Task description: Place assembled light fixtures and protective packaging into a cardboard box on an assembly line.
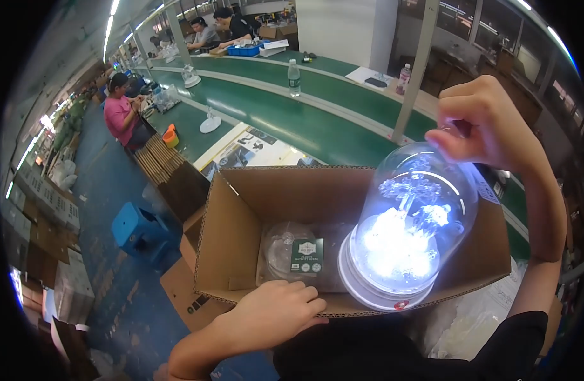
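Note:
With its fingers pinched at the top, my right hand (482, 124) holds up a clear glass dome lamp (409, 228) on a round white base. White light shines brightly inside it around small clear figures, and the glare hides detail. The lamp hangs tilted over the right part of an open cardboard box (292, 190). My left hand (273, 317) grips the box's near rim, fingers bent over the edge. Inside the box at the left lies another clear dome (279, 247) with a dark green label (307, 256). The lit lamp covers the box's right part.
A green workbench (241, 95) runs behind the box, bearing a water bottle (294, 78), a white-based piece (210, 122) and an orange tape roll (170, 136). A blue stool (139, 232) stands at left. A person in pink (119, 114) and others work farther off. A post (419, 70) rises behind.

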A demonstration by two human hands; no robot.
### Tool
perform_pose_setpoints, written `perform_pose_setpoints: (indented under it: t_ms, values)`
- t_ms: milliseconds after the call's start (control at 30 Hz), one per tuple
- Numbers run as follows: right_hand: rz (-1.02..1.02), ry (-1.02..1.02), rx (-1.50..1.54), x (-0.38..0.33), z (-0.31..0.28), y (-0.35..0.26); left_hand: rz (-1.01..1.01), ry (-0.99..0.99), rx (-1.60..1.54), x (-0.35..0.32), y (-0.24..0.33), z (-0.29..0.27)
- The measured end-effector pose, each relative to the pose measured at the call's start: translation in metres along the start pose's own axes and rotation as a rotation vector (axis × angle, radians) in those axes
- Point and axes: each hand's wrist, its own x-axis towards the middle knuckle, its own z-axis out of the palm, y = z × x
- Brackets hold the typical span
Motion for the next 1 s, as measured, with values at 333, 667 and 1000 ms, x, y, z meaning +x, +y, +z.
perform_pose_setpoints:
  t_ms: [333,667,1000]
  values:
    - [-0.183,-0.068,-0.091,-0.015,0.032,-0.002,0.071,-0.11,-0.038,0.006,-0.006,-0.008]
    - [-0.239,-0.32,-0.049,-0.029,0.132,-0.026,0.17,-0.237,-0.052,0.028,-0.008,-0.011]
    - [-0.184,-0.356,0.016,-0.041,0.195,-0.028,0.161,-0.434,0.03,0.03,-0.004,-0.026]
